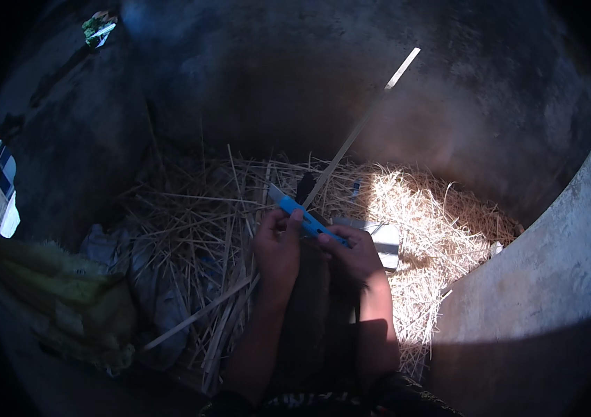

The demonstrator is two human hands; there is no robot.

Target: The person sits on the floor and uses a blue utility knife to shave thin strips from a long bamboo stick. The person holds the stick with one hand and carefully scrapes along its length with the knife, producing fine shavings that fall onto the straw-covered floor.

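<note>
A blue utility knife (313, 223) with its blade out is held at a slant between my hands. My left hand (278, 243) is closed around its blade end, thumb on top. My right hand (354, 251) is closed on the handle's rear end. From just beyond the knife, a long thin strip, likely bamboo (351, 139), slants up to the right, its far tip in sunlight. Whether my left fingers also hold this strip is hidden. Beside my right hand lies a pale flat object with a rounded corner (387, 244), partly covered by the hand.
Loose thin strips and shavings (420, 208) cover the floor, brightly lit on the right. A dark curved wall (274, 90) stands ahead. A pale slab (524, 278) rises at right. Yellowish cloth or sacking (66, 299) lies at left. A longer strip (198, 316) rests left of my forearm.
</note>
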